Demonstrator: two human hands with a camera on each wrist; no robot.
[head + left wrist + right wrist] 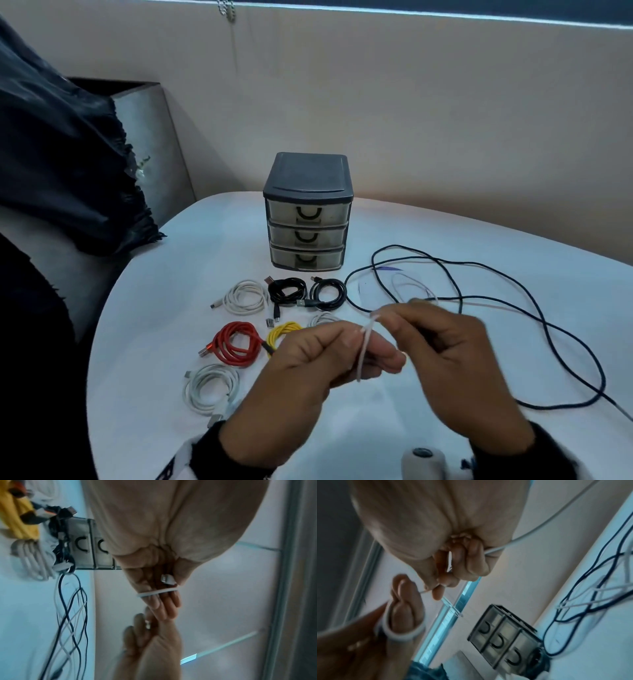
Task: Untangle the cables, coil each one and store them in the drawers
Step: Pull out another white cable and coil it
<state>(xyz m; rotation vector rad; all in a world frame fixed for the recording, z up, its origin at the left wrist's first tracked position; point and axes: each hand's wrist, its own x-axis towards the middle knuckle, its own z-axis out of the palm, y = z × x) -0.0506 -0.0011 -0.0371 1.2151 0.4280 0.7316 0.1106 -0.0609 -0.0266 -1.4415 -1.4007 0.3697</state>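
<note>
While both hands pinch a thin white cable (363, 346) — left hand (308, 380), right hand (455, 363) — white table (445, 246), beige wall (411, 102).

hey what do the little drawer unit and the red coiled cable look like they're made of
Drawer unit: apparently plastic, with a matte dark grey frame and cloudy see-through drawer fronts. Red coiled cable: its jacket looks dull and faintly textured, possibly braided fabric, though rubber can't be ruled out; the plug looks like metal.
</note>
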